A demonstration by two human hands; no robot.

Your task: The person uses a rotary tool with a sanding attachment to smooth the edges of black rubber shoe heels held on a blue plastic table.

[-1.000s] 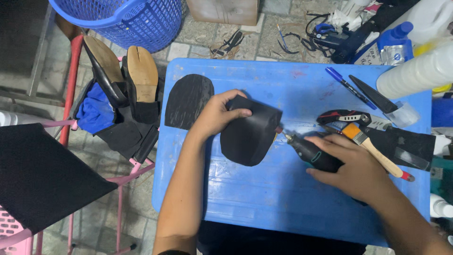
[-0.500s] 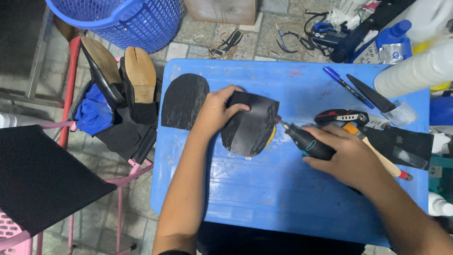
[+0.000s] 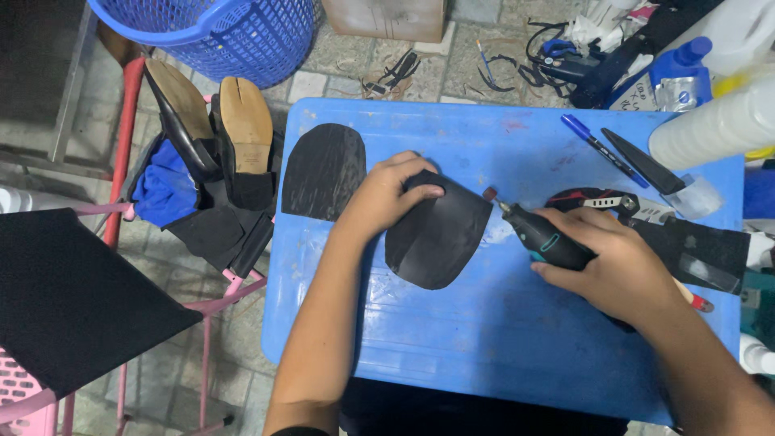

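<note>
Closest in, both forearms come up from the bottom edge over a blue plastic table [image 3: 452, 355] that fills the middle of the frame. The right hand [image 3: 617, 262] is wrapped tight around a dark rotary tool [image 3: 542, 239], right of centre, its small grinding tip pointing up-left at the edge of a black rubber sole piece [image 3: 440, 234]. The tip looks just at that edge, can't tell if it's actually touching. The left hand [image 3: 387, 198] presses down on the upper left part of that sole piece, fingers curled over it, holding it flat near the table's centre.

Just left of that, a second black sole piece [image 3: 323, 171] lies on the table's upper left corner. Right of the tool there's a red and black tool [image 3: 593, 199], partly hidden, and a flat black strip [image 3: 694, 246] by the right edge.

Further up: a blue pen [image 3: 593, 148] and a black knife-like blade [image 3: 642, 161] in the upper right of the table. Off the table, left of centre, a pair of shoes [image 3: 214, 137] sits soles up on a pink rack. Top left is a blue plastic basket [image 3: 218, 28]
</note>
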